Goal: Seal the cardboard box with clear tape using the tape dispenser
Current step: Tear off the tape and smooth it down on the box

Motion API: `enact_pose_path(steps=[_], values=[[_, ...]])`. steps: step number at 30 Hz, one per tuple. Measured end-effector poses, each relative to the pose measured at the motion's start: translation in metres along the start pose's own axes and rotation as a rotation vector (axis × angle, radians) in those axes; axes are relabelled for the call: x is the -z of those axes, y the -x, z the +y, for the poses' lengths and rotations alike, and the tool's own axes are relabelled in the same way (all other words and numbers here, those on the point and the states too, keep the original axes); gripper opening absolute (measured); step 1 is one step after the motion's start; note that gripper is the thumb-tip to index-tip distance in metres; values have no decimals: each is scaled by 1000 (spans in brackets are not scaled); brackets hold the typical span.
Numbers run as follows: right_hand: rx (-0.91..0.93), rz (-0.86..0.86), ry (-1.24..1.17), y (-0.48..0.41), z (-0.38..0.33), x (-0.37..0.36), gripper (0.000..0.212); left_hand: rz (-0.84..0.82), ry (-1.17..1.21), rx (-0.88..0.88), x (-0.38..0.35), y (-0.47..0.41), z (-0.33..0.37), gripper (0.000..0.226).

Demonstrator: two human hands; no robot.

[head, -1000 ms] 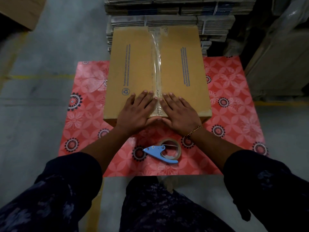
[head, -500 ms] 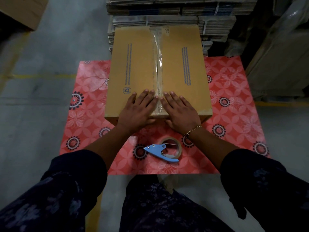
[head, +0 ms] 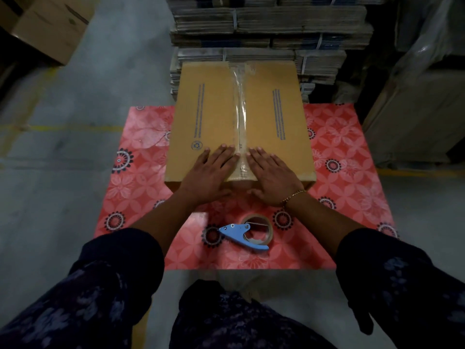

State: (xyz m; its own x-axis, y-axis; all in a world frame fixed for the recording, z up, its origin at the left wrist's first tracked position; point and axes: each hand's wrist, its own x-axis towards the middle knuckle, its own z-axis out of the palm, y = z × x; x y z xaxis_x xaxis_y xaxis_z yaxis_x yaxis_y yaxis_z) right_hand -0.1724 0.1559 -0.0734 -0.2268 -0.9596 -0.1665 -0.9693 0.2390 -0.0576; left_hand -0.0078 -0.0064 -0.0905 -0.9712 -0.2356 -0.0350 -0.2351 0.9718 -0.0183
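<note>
Nearest, dark patterned sleeves (head: 100,285) frame the view, forearms reaching forward over a red flowered mat (head: 141,177) spread on the grey floor (head: 50,147). On the mat's near middle lies the blue tape dispenser (head: 242,236) with its roll of tape, untouched, between the two forearms and just short of the box. Beyond it the left hand (head: 210,173) and the right hand (head: 271,176) lie flat, fingers spread and holding nothing, pressed on the near end of the cardboard box (head: 214,117), one on each side of the centre seam, thumbs over the near edge. A strip of clear tape (head: 240,102) runs along that seam to the far edge. Behind the box stand stacks of bundled flat cardboard (head: 271,28).
</note>
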Motion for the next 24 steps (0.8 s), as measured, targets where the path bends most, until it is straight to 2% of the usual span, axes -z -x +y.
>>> enact_pose_path(steps=[4,7,10,11,13,15,17,19,21,24], values=[[-155,51,-79,18,19,2,88,35,88,55,7,15,-9,90],[-374,138,-169,35,45,-1,86,85,157,318,5,32,-16,91],[-518,173,-493,38,58,1,95,123,255,617,2,43,-28,90],[-556,184,-606,34,59,1,99,141,340,708,2,45,-35,94],[-691,238,-816,29,63,2,104,165,678,897,0,47,-45,101],[-806,272,-1004,27,67,3,93,155,1046,1024,0,46,-51,104],[-853,236,-1195,25,65,9,60,175,1196,1047,1,46,-54,94],[-859,175,-1298,26,58,21,33,195,1212,1010,1,48,-57,80],[-872,199,-1372,24,49,25,28,197,1214,975,2,51,-60,70],[-886,271,-1367,17,31,27,42,222,1223,970,2,65,-76,59]])
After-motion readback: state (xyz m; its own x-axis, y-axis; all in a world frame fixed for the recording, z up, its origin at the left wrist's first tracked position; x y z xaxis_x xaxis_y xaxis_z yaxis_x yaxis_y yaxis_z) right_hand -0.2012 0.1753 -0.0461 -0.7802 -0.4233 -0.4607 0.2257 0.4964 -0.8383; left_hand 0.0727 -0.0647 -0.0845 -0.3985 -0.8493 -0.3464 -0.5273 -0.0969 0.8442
